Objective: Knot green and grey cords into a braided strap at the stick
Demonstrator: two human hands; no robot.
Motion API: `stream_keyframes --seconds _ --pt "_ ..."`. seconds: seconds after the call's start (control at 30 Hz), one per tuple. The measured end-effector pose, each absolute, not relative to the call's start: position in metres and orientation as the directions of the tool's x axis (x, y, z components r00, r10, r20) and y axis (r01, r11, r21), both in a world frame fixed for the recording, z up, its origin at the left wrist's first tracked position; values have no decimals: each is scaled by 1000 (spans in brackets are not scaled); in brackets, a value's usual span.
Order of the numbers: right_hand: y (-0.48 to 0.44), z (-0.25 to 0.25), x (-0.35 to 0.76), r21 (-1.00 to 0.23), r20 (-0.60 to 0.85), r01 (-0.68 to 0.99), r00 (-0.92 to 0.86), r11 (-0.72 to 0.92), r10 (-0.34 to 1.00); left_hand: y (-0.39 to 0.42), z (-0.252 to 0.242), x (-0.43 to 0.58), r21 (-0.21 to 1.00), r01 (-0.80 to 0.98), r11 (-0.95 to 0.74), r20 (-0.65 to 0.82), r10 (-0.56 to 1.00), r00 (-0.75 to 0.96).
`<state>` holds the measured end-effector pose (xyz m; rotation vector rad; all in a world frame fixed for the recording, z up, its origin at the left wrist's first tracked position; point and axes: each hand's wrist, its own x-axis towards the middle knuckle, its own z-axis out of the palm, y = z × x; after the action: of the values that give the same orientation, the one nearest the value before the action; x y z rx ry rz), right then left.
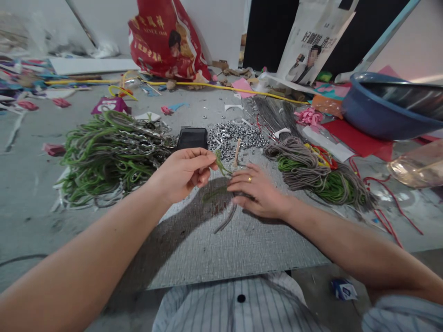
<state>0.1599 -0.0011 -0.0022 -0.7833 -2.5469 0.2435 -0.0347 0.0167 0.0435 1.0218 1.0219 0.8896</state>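
My left hand (188,173) is raised a little over the grey board, its thumb and forefinger pinching the end of a green cord (221,166). Palm down, my right hand (258,191) is at the other end of that cord, fingers together over it. A grey cord piece (226,220) sticks out below the right fingers. Beyond the hands lie many small metal nuts (224,136) and a thin wooden stick (237,152). A black phone-like object (192,138) lies behind my left hand.
A heap of green and grey cords with metal chains (104,157) is at the left. Bundled cords (311,170) lie at the right, near a blue basin (380,108). A red bag (166,41) stands behind. The table's front edge (221,279) is close to my body.
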Motion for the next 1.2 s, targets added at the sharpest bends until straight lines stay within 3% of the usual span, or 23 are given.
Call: stream_keyframes --seconds 0.1,0.2,0.43,0.6,0.7,0.8,0.9,1.03,1.2 --pt "2 -3 161 -409 517 529 -538 744 666 15 41 -31 928 -172 329 -266 913 310" --pt "4 -3 161 -467 549 547 -437 695 712 12 38 -25 910 -189 368 -290 893 344" --pt "4 -7 158 -475 491 542 -491 693 720 5 34 -16 901 -183 394 -294 862 412" --pt "8 -7 160 -562 448 526 -455 638 769 11 32 -21 936 -139 324 -270 912 308" --pt "10 -5 161 -603 426 525 -425 601 799 15 28 -24 962 -14 274 -261 930 259" --pt "10 -4 161 -611 417 548 -391 572 820 14 23 -24 973 165 160 -189 967 173" --pt "10 -3 160 -608 408 567 -378 556 831 8 22 -21 966 258 -16 -21 990 138" --pt "9 -4 159 -552 396 583 -447 596 803 -4 24 -16 923 351 -158 9 921 389" --pt "8 -5 159 -492 409 594 -487 636 772 -3 17 -12 691 529 -492 232 845 482"
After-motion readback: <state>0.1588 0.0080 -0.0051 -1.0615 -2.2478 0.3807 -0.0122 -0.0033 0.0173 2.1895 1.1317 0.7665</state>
